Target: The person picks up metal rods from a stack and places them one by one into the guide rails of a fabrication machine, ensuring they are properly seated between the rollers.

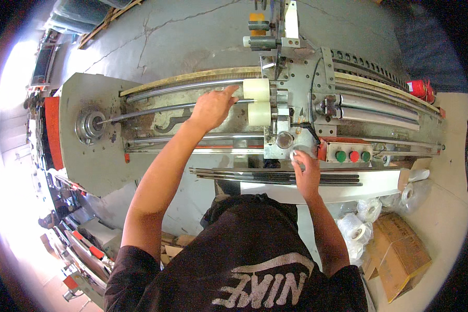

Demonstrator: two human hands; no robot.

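My left hand [213, 108] is over the long thin metal rod [161, 110] that runs from the round chuck [91, 126] at the left. Its lower fingers curl over the rod, while the index finger points toward the upper cream roller [256, 89]. Just below that is a second cream roller [259, 114]. My right hand [308, 170] is at the front edge of the carriage [302, 88], thumb and fingers closed on a pale round knob [299, 154], mostly hidden. A metal knob [284, 140] and a black lever [308, 126] are close by.
Right of my right hand sits a control box [348, 153] with green and red buttons. Dark rods [281, 178] lie along a white ledge [379, 182] in front. A cardboard box [398, 255], clear film rolls [354, 229] and a red cylinder [421, 91] are at the right.
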